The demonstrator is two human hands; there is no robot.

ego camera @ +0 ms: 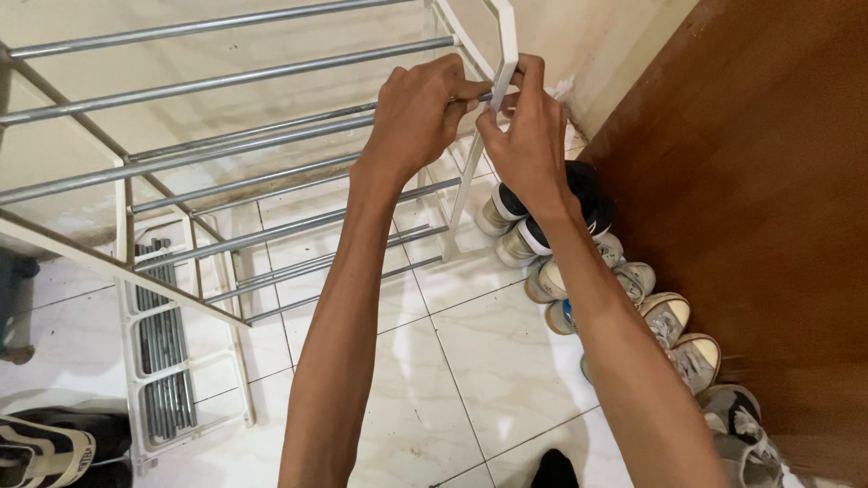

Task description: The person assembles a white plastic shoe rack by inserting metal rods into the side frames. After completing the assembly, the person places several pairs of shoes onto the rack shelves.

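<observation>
A shoe rack of grey metal rods [226, 81] and white plastic side frames [502, 54] stands in front of me. My left hand [418, 113] grips the end of one metal rod where it meets the white side frame. My right hand [529, 136] pinches the same joint from the right, its fingers on the white frame's edge. Both hands touch at the joint, high on the rack's right side.
Several sneakers [579, 226] line the brown wooden wall [768, 199] on the right. A spare white rack panel with rods [163, 361] leans low on the left. A black and white shoe [45, 452] lies at the bottom left on the white tiled floor [479, 361].
</observation>
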